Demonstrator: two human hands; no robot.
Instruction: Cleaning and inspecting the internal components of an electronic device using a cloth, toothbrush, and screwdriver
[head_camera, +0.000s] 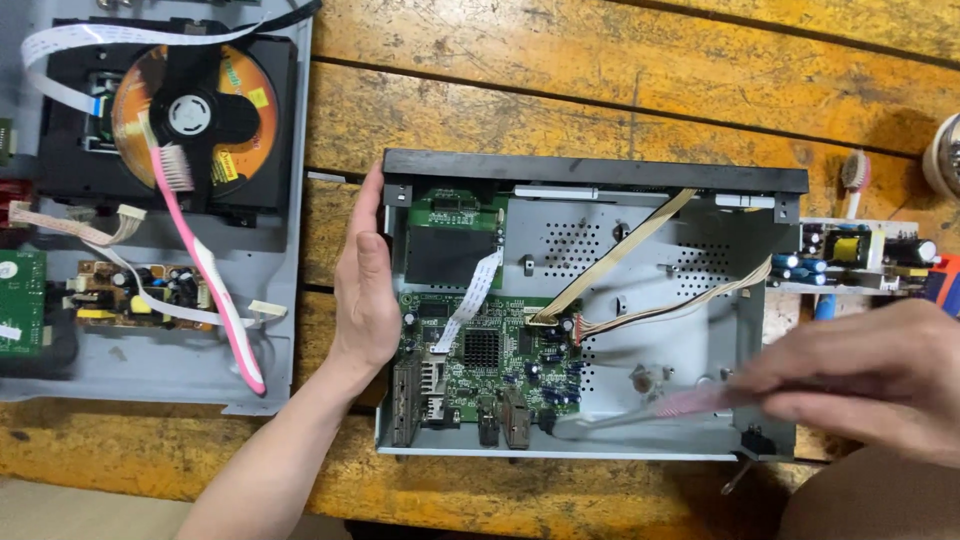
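An opened metal player chassis (700, 340) with a black front panel lies on the wooden bench. Inside it sits a green circuit board (485, 355) with flat ribbon cables. My left hand (365, 285) presses flat against the chassis's left wall, fingers together. My right hand (865, 375) grips a pink-handled toothbrush (640, 412); its blurred head is low inside the chassis, just right of the board's bottom corner.
At left lies a second opened unit (260, 250) with a disc drive holding an orange disc (255, 95), a small power board (140, 295) and a pink toothbrush (210, 270) laid across it. A loose power board (865, 255) and another toothbrush (853, 175) lie at right.
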